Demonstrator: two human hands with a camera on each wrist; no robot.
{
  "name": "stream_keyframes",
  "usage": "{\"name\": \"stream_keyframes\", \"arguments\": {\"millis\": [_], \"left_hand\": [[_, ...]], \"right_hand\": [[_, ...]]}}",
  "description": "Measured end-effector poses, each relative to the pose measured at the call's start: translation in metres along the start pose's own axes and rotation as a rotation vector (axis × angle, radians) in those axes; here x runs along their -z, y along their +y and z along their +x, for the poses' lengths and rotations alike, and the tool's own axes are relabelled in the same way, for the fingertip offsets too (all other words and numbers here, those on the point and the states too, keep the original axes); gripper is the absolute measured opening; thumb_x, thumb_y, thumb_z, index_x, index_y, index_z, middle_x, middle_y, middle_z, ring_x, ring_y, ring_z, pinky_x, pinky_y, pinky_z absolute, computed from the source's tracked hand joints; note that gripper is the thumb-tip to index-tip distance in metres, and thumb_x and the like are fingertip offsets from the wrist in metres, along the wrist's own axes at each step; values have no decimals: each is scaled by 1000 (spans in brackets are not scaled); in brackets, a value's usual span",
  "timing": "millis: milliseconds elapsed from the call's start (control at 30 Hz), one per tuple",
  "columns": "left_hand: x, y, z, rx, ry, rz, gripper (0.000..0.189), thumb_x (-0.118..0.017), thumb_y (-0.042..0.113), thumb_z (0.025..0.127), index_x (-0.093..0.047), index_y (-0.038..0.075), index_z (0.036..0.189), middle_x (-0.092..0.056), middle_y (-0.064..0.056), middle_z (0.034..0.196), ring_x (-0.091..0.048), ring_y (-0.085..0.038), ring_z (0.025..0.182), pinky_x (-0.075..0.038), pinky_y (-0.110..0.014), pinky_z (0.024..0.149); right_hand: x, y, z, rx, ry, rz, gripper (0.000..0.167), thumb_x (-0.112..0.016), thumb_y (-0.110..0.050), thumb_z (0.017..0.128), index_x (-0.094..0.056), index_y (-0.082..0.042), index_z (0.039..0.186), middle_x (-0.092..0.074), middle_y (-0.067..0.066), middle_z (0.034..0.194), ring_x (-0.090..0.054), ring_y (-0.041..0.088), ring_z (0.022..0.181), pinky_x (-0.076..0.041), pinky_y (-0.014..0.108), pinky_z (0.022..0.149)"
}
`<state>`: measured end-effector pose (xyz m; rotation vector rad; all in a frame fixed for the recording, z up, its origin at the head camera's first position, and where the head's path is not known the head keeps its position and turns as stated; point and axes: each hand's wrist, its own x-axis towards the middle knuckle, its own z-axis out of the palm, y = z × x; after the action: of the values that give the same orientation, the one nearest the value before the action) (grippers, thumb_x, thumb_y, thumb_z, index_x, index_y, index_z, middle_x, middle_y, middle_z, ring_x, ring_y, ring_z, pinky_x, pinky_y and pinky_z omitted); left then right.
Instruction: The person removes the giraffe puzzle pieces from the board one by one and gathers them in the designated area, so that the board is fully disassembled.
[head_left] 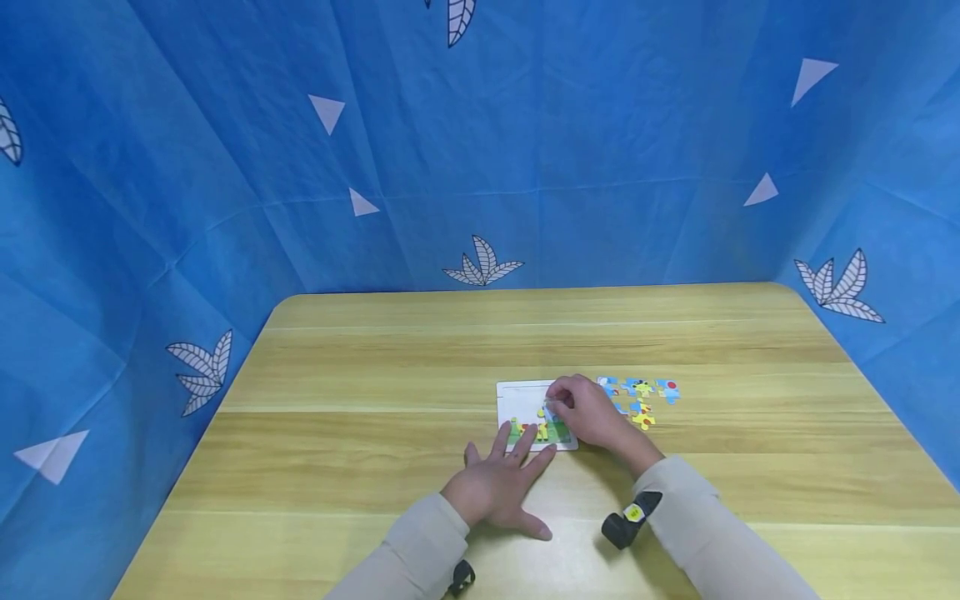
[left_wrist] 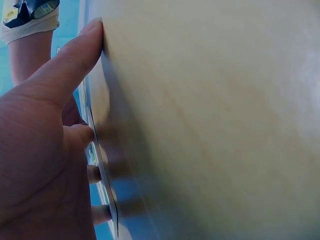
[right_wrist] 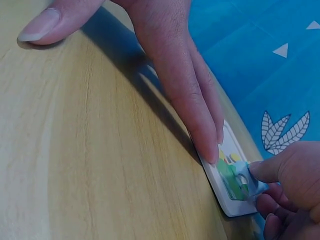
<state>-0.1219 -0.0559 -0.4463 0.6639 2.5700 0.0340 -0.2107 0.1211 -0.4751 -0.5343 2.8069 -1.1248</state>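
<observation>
A white puzzle board (head_left: 521, 392) lies on the table, with green and yellow pieces fitted along its near side. My left hand (head_left: 498, 490) has its fingers spread, and the fingertips press on the board's near edge. The thumb of that hand touches the tabletop in the left wrist view. At the board's right side, my right hand (head_left: 591, 408) pinches a light blue puzzle piece (right_wrist: 257, 185) between thumb and fingers. This piece sits against the green part of the picture; whether it is seated cannot be told.
Several loose puzzle pieces (head_left: 643, 387), blue and yellow, lie on the table to the right of the board. The wooden table (head_left: 360, 375) reaches back to a blue patterned cloth (head_left: 600, 167). Each wrist wears a black strap device (head_left: 621, 529).
</observation>
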Motion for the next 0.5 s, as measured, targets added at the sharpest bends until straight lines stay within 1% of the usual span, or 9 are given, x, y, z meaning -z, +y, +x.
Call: {"name": "stream_keyframes", "arguments": {"millis": [267, 433, 500], "left_hand": [[0, 0, 0, -4, 3, 1, 103, -58, 77, 68, -9, 39, 151, 2, 2, 160, 0, -33, 145, -21, -72, 99], [0, 0, 0, -2, -1, 1, 103, -58, 77, 68, -9, 40, 151, 3, 2, 160, 1, -33, 145, -21, -72, 99], [0, 0, 0, -1, -3, -1, 103, -58, 77, 68, -8, 40, 151, 3, 2, 160, 1, -33, 145, -21, -72, 100]], "right_hand": [[1, -2, -1, 3, 12, 7, 12, -67, -8, 84, -67, -5, 96, -61, 5, 85, -53, 15, 76, -45, 31, 70], [1, -1, -3, -11, 18, 24, 13, -67, -8, 84, -67, -5, 97, -62, 6, 88, -56, 16, 79, -48, 33, 74], [2, 0, -4, -20, 24, 37, 12, -66, -8, 85, -67, -6, 97, -63, 6, 88, -57, 16, 79, -48, 33, 73]]}}
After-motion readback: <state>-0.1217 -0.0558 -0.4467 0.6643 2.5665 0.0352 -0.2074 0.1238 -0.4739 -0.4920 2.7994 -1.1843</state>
